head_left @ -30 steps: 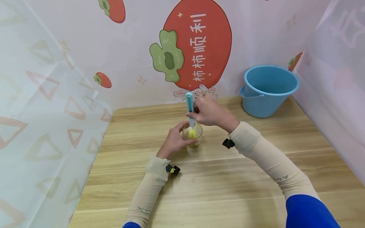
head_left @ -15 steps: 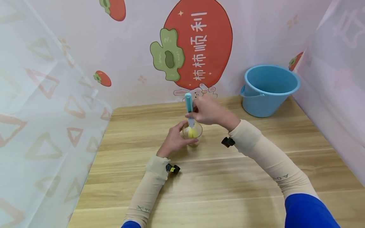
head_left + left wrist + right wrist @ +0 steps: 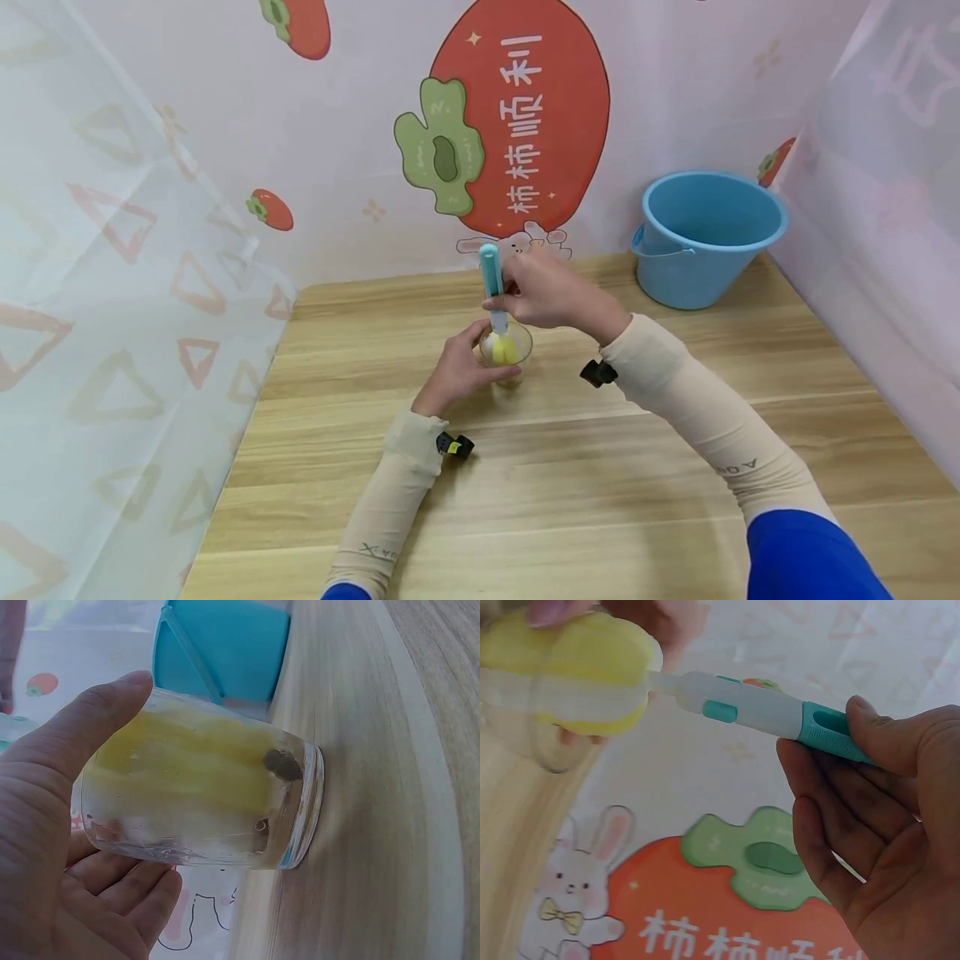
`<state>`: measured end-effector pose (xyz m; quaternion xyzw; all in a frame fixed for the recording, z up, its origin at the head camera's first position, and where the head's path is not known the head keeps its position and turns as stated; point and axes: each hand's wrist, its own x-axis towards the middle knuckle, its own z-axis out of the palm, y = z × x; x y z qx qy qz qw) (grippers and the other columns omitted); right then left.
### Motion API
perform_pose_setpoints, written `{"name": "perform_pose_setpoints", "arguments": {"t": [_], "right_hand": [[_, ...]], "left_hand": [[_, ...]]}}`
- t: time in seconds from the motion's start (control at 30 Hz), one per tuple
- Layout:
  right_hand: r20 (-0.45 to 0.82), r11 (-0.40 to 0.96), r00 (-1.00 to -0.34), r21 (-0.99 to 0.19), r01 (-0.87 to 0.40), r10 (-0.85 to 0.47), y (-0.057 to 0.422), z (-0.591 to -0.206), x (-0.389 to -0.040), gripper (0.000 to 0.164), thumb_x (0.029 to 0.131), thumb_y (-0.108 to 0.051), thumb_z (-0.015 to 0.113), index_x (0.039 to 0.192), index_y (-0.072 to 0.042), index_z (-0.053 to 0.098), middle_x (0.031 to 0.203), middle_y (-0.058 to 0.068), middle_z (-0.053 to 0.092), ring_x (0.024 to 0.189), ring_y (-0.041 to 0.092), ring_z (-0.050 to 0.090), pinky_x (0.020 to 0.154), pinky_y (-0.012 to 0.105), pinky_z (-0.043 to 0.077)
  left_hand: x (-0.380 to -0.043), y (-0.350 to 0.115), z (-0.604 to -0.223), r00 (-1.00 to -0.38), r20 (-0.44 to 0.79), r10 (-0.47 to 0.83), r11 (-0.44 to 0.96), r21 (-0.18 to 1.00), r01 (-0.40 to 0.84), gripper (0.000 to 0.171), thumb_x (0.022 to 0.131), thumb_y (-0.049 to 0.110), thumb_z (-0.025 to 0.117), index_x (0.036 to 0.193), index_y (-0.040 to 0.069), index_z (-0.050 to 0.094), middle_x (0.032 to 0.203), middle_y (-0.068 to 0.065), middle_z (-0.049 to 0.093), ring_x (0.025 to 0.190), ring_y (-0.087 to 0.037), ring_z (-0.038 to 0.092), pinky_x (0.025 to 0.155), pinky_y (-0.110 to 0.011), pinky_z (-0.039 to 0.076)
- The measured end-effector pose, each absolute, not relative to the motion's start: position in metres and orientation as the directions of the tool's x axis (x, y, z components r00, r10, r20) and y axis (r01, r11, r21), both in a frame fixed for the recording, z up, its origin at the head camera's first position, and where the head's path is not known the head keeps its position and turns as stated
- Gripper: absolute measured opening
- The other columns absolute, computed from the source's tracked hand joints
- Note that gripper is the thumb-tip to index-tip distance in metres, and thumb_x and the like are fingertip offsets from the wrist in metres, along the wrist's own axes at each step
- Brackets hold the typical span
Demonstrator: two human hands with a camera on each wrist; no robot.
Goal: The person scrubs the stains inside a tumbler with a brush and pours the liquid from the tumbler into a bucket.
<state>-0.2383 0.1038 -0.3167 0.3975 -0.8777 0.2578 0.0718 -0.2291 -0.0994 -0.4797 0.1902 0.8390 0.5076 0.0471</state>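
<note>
A clear glass stands upright on the wooden table, gripped by my left hand. The thumb lies along one side and the fingers curl round the other. My right hand pinches the teal handle of a sponge cup brush from above. Its yellow-and-white sponge head sits inside the glass, seen large in the right wrist view. The left wrist view shows the sponge filling most of the glass, with dark spots near the thick base.
A light blue bucket with its handle hanging down stands at the table's back right corner. Behind the table hangs a printed cloth with persimmon drawings, and sheer cloths close off both sides.
The brush handle's top has swung slightly left, the right hand shifting a little with it. The sponge turns or shifts inside the glass. My left hand and the glass stay in place.
</note>
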Motion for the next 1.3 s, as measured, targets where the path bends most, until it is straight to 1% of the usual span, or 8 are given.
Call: {"name": "perform_pose_setpoints", "arguments": {"t": [0.2, 0.3, 0.47, 0.7, 0.83, 1.03, 1.1, 1.3], "right_hand": [[0.301, 0.56, -0.692, -0.419, -0.714, -0.656, 0.105, -0.322, -0.242, 0.019, 0.096, -0.02, 0.079, 0.089, -0.003, 0.073, 0.066, 0.0, 0.071, 0.055, 0.01, 0.054, 0.055, 0.026, 0.045], [0.334, 0.562, -0.693, -0.411, -0.717, -0.639, 0.107, -0.309, -0.241, 0.017, 0.095, -0.02, 0.08, 0.089, -0.004, 0.074, 0.066, 0.001, 0.072, 0.06, 0.013, 0.058, 0.067, 0.03, 0.046], [0.376, 0.568, -0.704, -0.417, -0.71, -0.603, 0.109, -0.295, -0.241, 0.016, 0.094, -0.022, 0.081, 0.087, -0.008, 0.079, 0.07, -0.001, 0.075, 0.069, 0.017, 0.062, 0.072, 0.034, 0.047], [0.293, 0.577, -0.71, -0.425, -0.697, -0.641, 0.105, -0.321, -0.244, 0.019, 0.096, -0.023, 0.079, 0.086, -0.007, 0.073, 0.064, -0.002, 0.069, 0.055, 0.01, 0.053, 0.055, 0.027, 0.044], [0.293, 0.564, -0.712, -0.45, -0.692, -0.638, 0.104, -0.322, -0.244, 0.019, 0.096, -0.02, 0.079, 0.085, -0.006, 0.074, 0.063, -0.001, 0.068, 0.054, 0.011, 0.052, 0.053, 0.027, 0.042], [0.369, 0.556, -0.701, -0.431, -0.711, -0.61, 0.106, -0.304, -0.244, 0.015, 0.094, -0.019, 0.081, 0.086, -0.009, 0.076, 0.066, -0.002, 0.07, 0.062, 0.013, 0.059, 0.082, 0.035, 0.039], [0.366, 0.565, -0.708, -0.43, -0.705, -0.605, 0.106, -0.305, -0.243, 0.016, 0.095, -0.021, 0.081, 0.084, -0.01, 0.077, 0.065, -0.002, 0.07, 0.061, 0.012, 0.059, 0.081, 0.035, 0.039], [0.326, 0.564, -0.715, -0.449, -0.693, -0.619, 0.105, -0.328, -0.243, 0.021, 0.095, -0.021, 0.08, 0.082, -0.007, 0.073, 0.062, -0.001, 0.068, 0.052, 0.01, 0.052, 0.052, 0.027, 0.042]], "left_hand": [[-0.229, -0.1, -0.48, -0.929, 0.096, 0.358, 0.434, 0.864, 0.256, 0.086, 0.076, 0.049, 0.095, 0.15, 0.036, 0.053, 0.151, 0.008, 0.061, 0.148, -0.025, 0.051, 0.123, -0.057, 0.04], [-0.229, -0.1, -0.48, -0.928, 0.094, 0.362, 0.426, 0.868, 0.254, 0.085, 0.077, 0.048, 0.095, 0.15, 0.035, 0.053, 0.147, 0.008, 0.063, 0.142, -0.023, 0.055, 0.119, -0.056, 0.045], [-0.23, -0.099, -0.48, -0.921, 0.119, 0.37, 0.4, 0.874, 0.274, 0.084, 0.077, 0.045, 0.095, 0.149, 0.032, 0.054, 0.136, 0.011, 0.067, 0.131, -0.021, 0.063, 0.114, -0.053, 0.05], [-0.23, -0.1, -0.48, -0.924, 0.118, 0.364, 0.413, 0.869, 0.274, 0.085, 0.076, 0.046, 0.095, 0.149, 0.037, 0.053, 0.147, 0.012, 0.062, 0.148, -0.022, 0.051, 0.123, -0.057, 0.04], [-0.229, -0.1, -0.48, -0.921, 0.119, 0.371, 0.408, 0.87, 0.277, 0.086, 0.077, 0.047, 0.095, 0.151, 0.036, 0.052, 0.148, 0.011, 0.062, 0.147, -0.022, 0.052, 0.122, -0.057, 0.041], [-0.23, -0.1, -0.481, -0.914, 0.128, 0.385, 0.385, 0.878, 0.285, 0.086, 0.077, 0.047, 0.095, 0.151, 0.034, 0.052, 0.136, 0.01, 0.067, 0.133, -0.019, 0.061, 0.116, -0.053, 0.048], [-0.23, -0.1, -0.481, -0.913, 0.132, 0.386, 0.386, 0.876, 0.29, 0.085, 0.078, 0.045, 0.095, 0.151, 0.034, 0.052, 0.137, 0.01, 0.067, 0.134, -0.019, 0.061, 0.116, -0.053, 0.048], [-0.23, -0.099, -0.482, -0.919, 0.124, 0.375, 0.402, 0.871, 0.281, 0.083, 0.078, 0.042, 0.095, 0.15, 0.034, 0.054, 0.147, 0.01, 0.063, 0.144, -0.022, 0.054, 0.121, -0.055, 0.043]]}}
